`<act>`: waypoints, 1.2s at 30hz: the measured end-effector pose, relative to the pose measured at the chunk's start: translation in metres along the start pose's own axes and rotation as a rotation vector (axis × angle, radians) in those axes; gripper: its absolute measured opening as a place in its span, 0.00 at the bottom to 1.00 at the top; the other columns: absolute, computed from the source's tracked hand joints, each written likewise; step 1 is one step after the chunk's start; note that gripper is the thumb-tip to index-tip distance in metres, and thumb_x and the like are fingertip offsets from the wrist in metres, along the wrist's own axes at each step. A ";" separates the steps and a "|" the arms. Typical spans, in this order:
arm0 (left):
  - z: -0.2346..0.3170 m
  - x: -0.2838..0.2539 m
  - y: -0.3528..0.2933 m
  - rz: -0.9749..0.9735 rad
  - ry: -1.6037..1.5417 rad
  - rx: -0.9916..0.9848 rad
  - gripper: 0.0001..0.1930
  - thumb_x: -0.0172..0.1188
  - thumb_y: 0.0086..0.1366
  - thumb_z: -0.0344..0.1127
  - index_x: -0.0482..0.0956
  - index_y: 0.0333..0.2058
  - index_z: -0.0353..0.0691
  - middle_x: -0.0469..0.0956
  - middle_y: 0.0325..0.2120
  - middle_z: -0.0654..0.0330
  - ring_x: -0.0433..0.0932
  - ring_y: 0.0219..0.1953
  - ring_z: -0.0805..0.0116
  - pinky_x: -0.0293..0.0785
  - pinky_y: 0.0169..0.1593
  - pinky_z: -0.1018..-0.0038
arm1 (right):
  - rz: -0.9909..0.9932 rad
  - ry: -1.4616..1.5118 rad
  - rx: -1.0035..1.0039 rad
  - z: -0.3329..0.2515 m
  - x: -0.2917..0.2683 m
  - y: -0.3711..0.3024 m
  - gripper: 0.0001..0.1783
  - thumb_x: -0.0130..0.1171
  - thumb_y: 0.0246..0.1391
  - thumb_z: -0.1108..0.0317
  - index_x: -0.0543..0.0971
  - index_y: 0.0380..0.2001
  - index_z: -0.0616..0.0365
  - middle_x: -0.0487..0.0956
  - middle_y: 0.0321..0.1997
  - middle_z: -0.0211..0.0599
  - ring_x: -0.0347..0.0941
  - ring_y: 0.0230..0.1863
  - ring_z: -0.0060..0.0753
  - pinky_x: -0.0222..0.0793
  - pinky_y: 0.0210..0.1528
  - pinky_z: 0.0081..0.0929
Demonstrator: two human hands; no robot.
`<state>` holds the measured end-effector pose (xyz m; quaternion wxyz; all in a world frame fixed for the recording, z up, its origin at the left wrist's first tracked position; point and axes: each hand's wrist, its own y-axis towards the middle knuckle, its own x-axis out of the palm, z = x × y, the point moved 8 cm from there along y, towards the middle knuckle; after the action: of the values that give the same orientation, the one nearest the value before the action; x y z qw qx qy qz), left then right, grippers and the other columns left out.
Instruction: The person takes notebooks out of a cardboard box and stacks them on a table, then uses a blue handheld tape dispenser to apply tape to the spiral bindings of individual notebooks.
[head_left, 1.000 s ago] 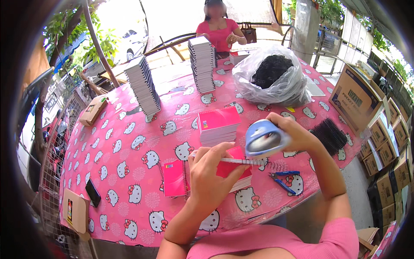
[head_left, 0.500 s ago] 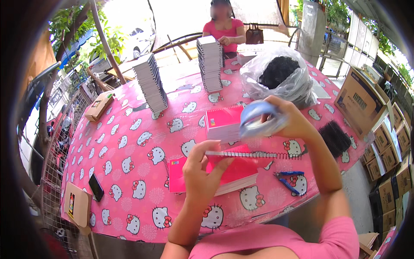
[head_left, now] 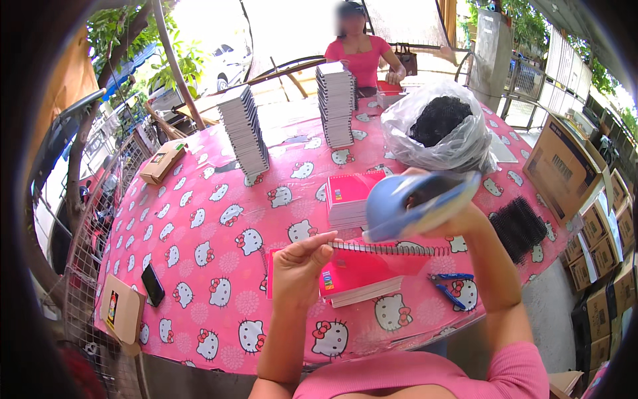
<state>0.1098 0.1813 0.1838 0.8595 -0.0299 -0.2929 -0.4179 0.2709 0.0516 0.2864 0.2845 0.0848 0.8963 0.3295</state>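
Near the table's (head_left: pixel 199 226) front edge, the left hand (head_left: pixel 299 269) pinched a red spiral notebook (head_left: pixel 372 266) upright while the right hand (head_left: pixel 458 223) gripped a blue tool (head_left: pixel 419 203) over its coil. The binding step looked underway; next called for careful alignment.

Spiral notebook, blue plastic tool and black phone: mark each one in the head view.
spiral notebook (head_left: pixel 372 266): head view, on its red cover below the wire coil.
blue plastic tool (head_left: pixel 399 206): head view, on its broad blue face.
black phone (head_left: pixel 153 284): head view, middle of its dark screen.
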 end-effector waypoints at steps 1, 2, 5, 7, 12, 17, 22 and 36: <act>0.001 0.001 0.001 -0.012 -0.003 0.021 0.12 0.61 0.59 0.21 0.79 0.43 0.29 0.81 0.37 0.52 0.78 0.39 0.73 0.75 0.44 0.79 | 0.023 -0.174 0.170 0.017 -0.002 -0.005 0.25 0.63 0.37 0.74 0.72 0.43 0.58 0.78 0.36 0.45 0.77 0.38 0.41 0.70 0.40 0.32; 0.001 0.002 0.003 -0.023 -0.006 0.043 0.12 0.61 0.59 0.21 0.79 0.43 0.29 0.81 0.37 0.53 0.78 0.39 0.72 0.75 0.44 0.79 | 0.044 -0.347 0.339 0.038 -0.006 -0.013 0.25 0.64 0.38 0.73 0.72 0.44 0.57 0.78 0.36 0.44 0.76 0.37 0.36 0.70 0.39 0.31; 0.007 0.006 0.003 -0.033 0.077 0.077 0.11 0.60 0.58 0.20 0.78 0.41 0.29 0.79 0.38 0.52 0.78 0.39 0.70 0.78 0.43 0.77 | 0.298 -0.873 0.565 0.065 -0.034 -0.062 0.27 0.66 0.38 0.69 0.71 0.46 0.53 0.78 0.41 0.46 0.76 0.42 0.50 0.70 0.40 0.42; 0.016 0.015 -0.002 -0.065 0.160 0.105 0.11 0.60 0.57 0.18 0.77 0.40 0.30 0.78 0.39 0.51 0.79 0.39 0.68 0.79 0.41 0.76 | 0.408 -1.064 0.750 0.083 -0.048 -0.122 0.27 0.66 0.39 0.66 0.70 0.47 0.51 0.77 0.43 0.46 0.74 0.43 0.56 0.70 0.41 0.47; 0.073 0.060 -0.037 -0.123 0.627 0.688 0.10 0.66 0.53 0.19 0.77 0.35 0.34 0.79 0.37 0.52 0.79 0.40 0.65 0.79 0.42 0.70 | 0.180 -1.057 0.969 0.106 -0.023 -0.228 0.31 0.63 0.45 0.62 0.66 0.53 0.60 0.73 0.49 0.52 0.69 0.51 0.58 0.65 0.51 0.48; 0.069 0.077 -0.068 -0.243 1.057 0.901 0.11 0.67 0.50 0.21 0.80 0.34 0.34 0.80 0.37 0.52 0.81 0.36 0.61 0.80 0.42 0.70 | 0.078 -1.027 0.801 0.051 0.033 -0.231 0.35 0.64 0.46 0.55 0.67 0.52 0.66 0.69 0.51 0.55 0.63 0.54 0.58 0.58 0.57 0.47; 0.023 0.061 -0.061 -0.090 0.979 0.565 0.13 0.71 0.46 0.21 0.80 0.32 0.33 0.80 0.36 0.52 0.81 0.37 0.67 0.80 0.39 0.75 | 0.266 -0.595 1.001 0.040 0.035 -0.246 0.26 0.61 0.49 0.55 0.72 0.47 0.61 0.71 0.44 0.48 0.67 0.46 0.51 0.62 0.49 0.43; 0.022 0.063 -0.070 -0.164 1.006 0.700 0.11 0.68 0.44 0.16 0.80 0.28 0.32 0.81 0.33 0.54 0.81 0.33 0.64 0.78 0.36 0.75 | 0.037 0.226 0.811 -0.018 0.083 -0.123 0.22 0.63 0.51 0.60 0.75 0.45 0.62 0.74 0.34 0.37 0.73 0.35 0.31 0.69 0.38 0.32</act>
<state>0.0781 0.0980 0.2223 0.8162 0.4773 0.0272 -0.3243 0.1967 -0.0241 0.1808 0.1218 0.1693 0.9773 -0.0374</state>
